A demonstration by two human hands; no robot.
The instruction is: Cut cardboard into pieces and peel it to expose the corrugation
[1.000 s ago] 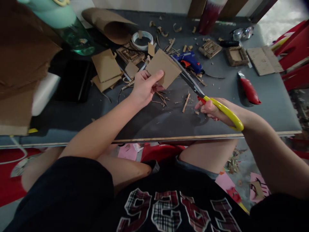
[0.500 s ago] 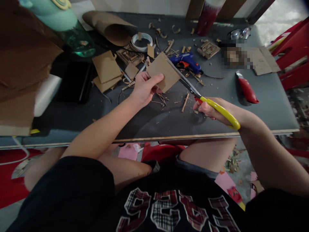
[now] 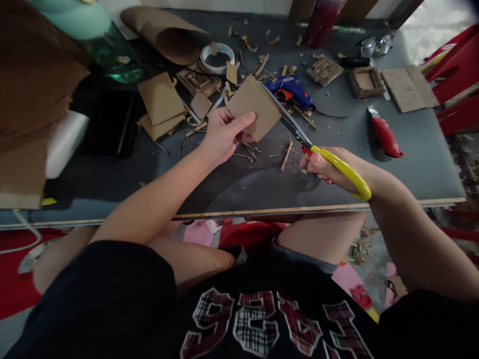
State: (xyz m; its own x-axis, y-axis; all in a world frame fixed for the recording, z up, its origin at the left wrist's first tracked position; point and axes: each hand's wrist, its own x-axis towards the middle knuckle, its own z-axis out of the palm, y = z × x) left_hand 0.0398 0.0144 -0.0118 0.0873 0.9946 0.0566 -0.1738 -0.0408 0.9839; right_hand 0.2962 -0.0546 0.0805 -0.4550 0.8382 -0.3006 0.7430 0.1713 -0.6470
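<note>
My left hand (image 3: 226,132) pinches a square piece of cardboard (image 3: 254,107), thumb on top and fingers beneath. My right hand (image 3: 325,162) is closed around the yellow handle of a pair of scissors (image 3: 299,134), whose blades lie along the cardboard's right edge. Part of the grip is hidden behind the handle. Just beyond the blades is a blue hot glue gun (image 3: 294,92) with an orange trigger. Thin cardboard strips and scraps (image 3: 286,155) lie around both hands on the dark table.
At the left are stacked cardboard pieces (image 3: 160,102), a black device (image 3: 108,122) and a green bottle (image 3: 116,55). A tape roll (image 3: 205,57) lies behind my left hand. A red utility knife (image 3: 385,134), a small cardboard frame (image 3: 366,81) and glasses (image 3: 376,46) rest at the right.
The view has shifted slightly, so the table items appear a little displaced. Both hands keep their hold, and the scissors stay at the cardboard's right edge.
</note>
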